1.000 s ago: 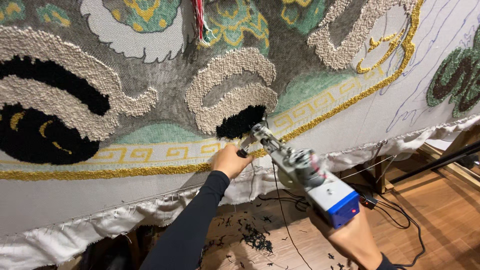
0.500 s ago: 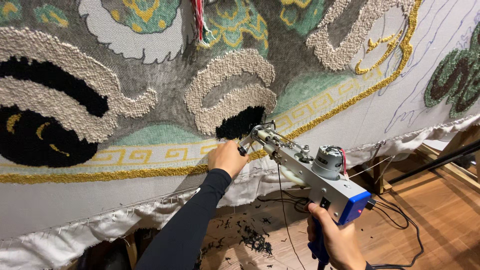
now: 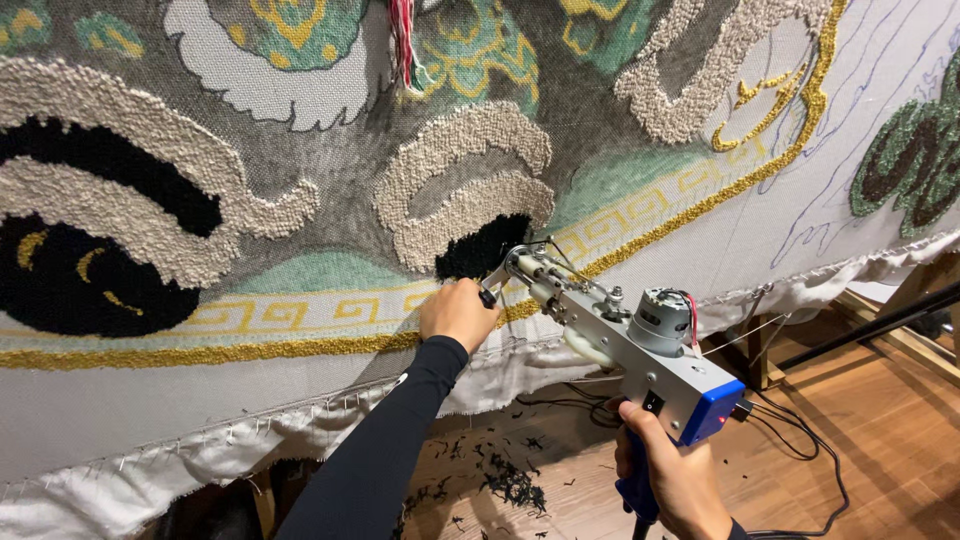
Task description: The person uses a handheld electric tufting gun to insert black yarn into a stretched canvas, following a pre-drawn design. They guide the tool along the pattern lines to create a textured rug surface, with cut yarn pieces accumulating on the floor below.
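Head view: you stand at a stretched tufted rug (image 3: 300, 200) hung upright on its frame.
Right hand (image 3: 672, 478): closed around the blue grip of your tufting gun (image 3: 625, 345), low and to the right.
Left hand (image 3: 458, 315): curled around the gun's front handle, knuckles against the cloth.
Gun tip: pressed at the lower edge of the black pile patch (image 3: 485, 248), just above the gold border (image 3: 250, 348).
Floor (image 3: 880, 420): yarn clippings (image 3: 505, 480) and a black cable (image 3: 800, 440).

A grey metal tufting gun (image 3: 620, 345) with blue rear end, tilted, nose toward ten o'clock, tip touching the black pile patch (image 3: 485, 245) on the hanging rug (image 3: 300, 180)
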